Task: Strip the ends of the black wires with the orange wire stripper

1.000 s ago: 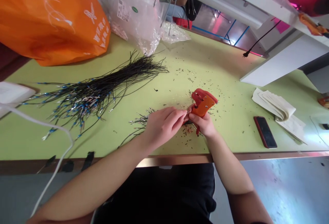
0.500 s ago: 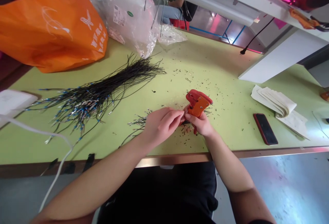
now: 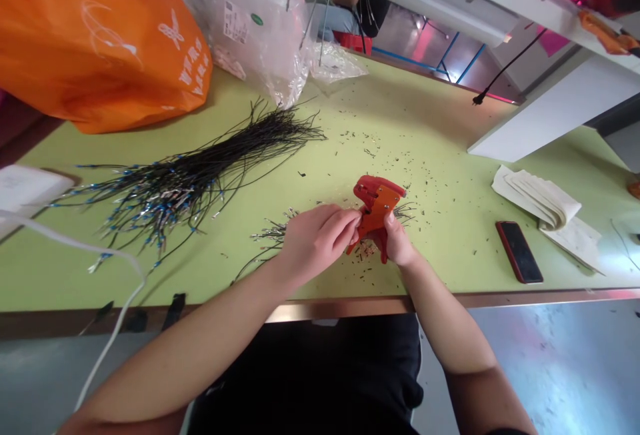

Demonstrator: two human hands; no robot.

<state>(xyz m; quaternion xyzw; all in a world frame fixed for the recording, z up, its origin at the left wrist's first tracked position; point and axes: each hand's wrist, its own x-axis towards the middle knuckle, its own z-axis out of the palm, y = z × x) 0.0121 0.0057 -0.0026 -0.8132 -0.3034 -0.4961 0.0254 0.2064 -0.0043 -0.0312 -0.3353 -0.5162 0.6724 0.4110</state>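
Note:
My right hand (image 3: 399,240) is wrapped round the handles of an orange and red wire stripper (image 3: 381,207), held just above the table. My left hand (image 3: 320,232) is closed in a pinch against the left side of the tool, on a thin wire that the fingers mostly hide. Beneath both hands lies a small bundle of black wires (image 3: 273,232), its ends showing left of my left hand and behind the stripper. Copper-coloured scraps (image 3: 369,247) are scattered under the tool. Farther left rests a large bundle of black wires (image 3: 220,155) with blue and silvery terminals.
An orange bag (image 3: 110,48) and a clear plastic bag (image 3: 255,35) stand at the back left. To the right are a phone (image 3: 520,252) and folded cloth (image 3: 537,198). A white cable (image 3: 120,322) hangs over the front edge. Black clippings dot the table. Someone sits beyond it.
The stripper has tilted and shifted slightly left, and its handles have spread apart in my right hand. My left hand stays pinched beside it.

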